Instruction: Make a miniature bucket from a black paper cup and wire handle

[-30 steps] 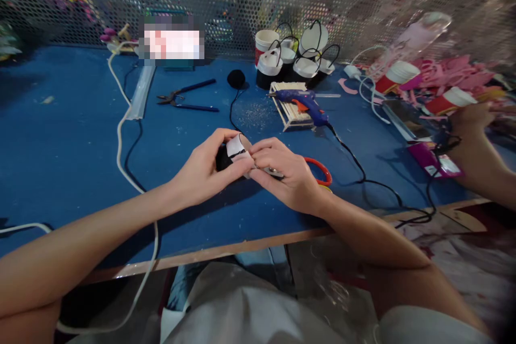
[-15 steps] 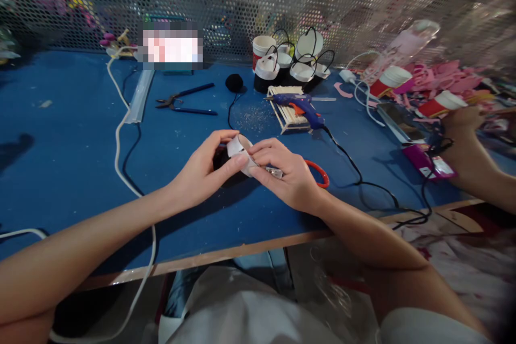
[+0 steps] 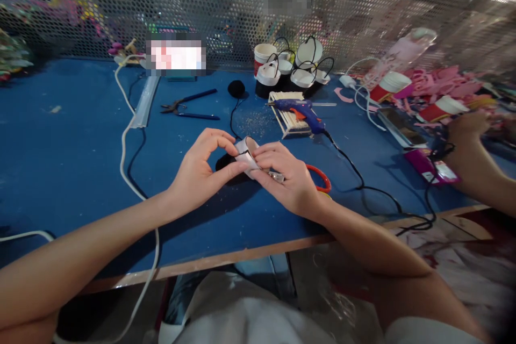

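Between my hands is a small white paper cup (image 3: 244, 151), tipped on its side, with a dark strand across its white wall. My left hand (image 3: 201, 169) pinches its left side, thumb on the near wall and index finger by the rim. My right hand (image 3: 288, 177) closes around the other side, fingers at the opening. Something black, partly hidden, lies under my left fingers. From a ball of black yarn (image 3: 236, 88), a strand runs toward the cup. A red ring-shaped thing (image 3: 320, 177) shows beside my right hand.
Blue-handled pliers (image 3: 193, 105) lie at left. A blue glue gun (image 3: 300, 112) rests on a stick rack (image 3: 285, 128), its cord trailing right. Several cups with black handles (image 3: 268, 80) stand behind. A phone (image 3: 403, 128) and another person's arm (image 3: 479, 156) are at right.
My left index finger has lifted and bent back to the cup's rim, baring more of its white wall. My right hand keeps its hold. The whole view has shifted slightly.
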The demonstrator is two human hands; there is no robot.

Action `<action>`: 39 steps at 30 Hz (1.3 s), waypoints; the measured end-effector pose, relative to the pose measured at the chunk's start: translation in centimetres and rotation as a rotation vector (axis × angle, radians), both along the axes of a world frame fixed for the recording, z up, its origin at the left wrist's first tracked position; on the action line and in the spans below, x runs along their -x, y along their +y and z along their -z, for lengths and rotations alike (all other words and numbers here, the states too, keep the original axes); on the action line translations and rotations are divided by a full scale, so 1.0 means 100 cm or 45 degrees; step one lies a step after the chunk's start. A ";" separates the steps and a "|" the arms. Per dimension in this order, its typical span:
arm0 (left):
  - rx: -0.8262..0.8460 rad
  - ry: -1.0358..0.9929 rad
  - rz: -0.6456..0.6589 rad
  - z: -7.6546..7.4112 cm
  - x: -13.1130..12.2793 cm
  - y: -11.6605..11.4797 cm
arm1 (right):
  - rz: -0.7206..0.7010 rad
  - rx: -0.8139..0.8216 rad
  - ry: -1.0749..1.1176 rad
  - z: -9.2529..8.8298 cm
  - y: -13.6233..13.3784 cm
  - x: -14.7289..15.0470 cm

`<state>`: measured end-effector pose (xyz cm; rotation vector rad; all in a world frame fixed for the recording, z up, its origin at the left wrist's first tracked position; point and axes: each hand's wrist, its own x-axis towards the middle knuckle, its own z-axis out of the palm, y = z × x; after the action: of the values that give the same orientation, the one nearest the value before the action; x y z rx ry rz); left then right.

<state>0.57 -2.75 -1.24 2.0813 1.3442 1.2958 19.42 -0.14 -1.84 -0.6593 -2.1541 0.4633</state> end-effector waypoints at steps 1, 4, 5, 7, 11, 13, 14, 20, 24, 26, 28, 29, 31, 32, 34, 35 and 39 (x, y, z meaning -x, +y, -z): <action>0.015 -0.018 -0.001 0.000 0.000 0.000 | 0.002 -0.008 -0.003 0.001 0.000 0.000; 0.017 -0.028 0.004 -0.001 -0.001 -0.001 | -0.006 -0.023 -0.017 0.002 0.000 0.000; 0.014 -0.028 0.001 -0.001 -0.001 -0.002 | -0.009 -0.023 -0.016 0.002 0.000 0.000; 0.019 -0.043 0.001 -0.001 -0.001 -0.003 | -0.026 -0.015 -0.002 0.001 0.000 0.000; 0.036 -0.107 0.037 -0.002 -0.003 -0.004 | -0.079 0.000 0.023 -0.001 -0.001 0.001; 0.054 -0.127 0.045 -0.002 -0.004 -0.005 | -0.096 -0.020 0.023 -0.002 -0.001 0.001; 0.068 -0.135 0.046 -0.001 -0.004 -0.006 | -0.105 -0.034 0.023 -0.002 -0.001 0.001; 0.250 -0.243 0.131 0.005 0.000 -0.001 | -0.166 -0.048 0.013 -0.002 -0.001 0.000; 0.454 -0.271 0.285 0.005 0.005 0.007 | -0.209 0.045 0.040 -0.005 -0.002 -0.001; 0.590 -0.230 0.423 0.004 0.005 0.009 | -0.239 0.117 0.066 -0.006 -0.002 -0.001; 0.710 -0.245 0.503 0.004 0.004 0.009 | -0.268 0.181 0.084 -0.006 -0.001 -0.002; 0.756 -0.304 0.515 0.005 0.003 0.009 | -0.282 0.205 0.091 -0.005 -0.001 -0.003; 0.893 -0.533 0.527 0.007 0.000 0.009 | -0.275 0.237 0.135 -0.005 0.000 -0.005; 0.999 -0.678 0.535 0.008 -0.001 0.009 | -0.247 0.250 0.173 -0.006 0.001 -0.006; 1.243 -0.945 0.563 0.009 -0.003 0.009 | -0.149 0.259 0.261 -0.007 0.002 -0.009; 1.351 -1.037 0.580 0.010 -0.003 0.009 | -0.103 0.255 0.291 -0.008 0.002 -0.010; 1.519 -1.223 0.682 0.008 -0.003 0.010 | -0.108 0.194 0.228 -0.009 0.004 -0.010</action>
<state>0.90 -1.75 -2.05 0.7038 0.6811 0.7138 20.45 0.28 -0.94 -0.5877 -1.9965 0.7108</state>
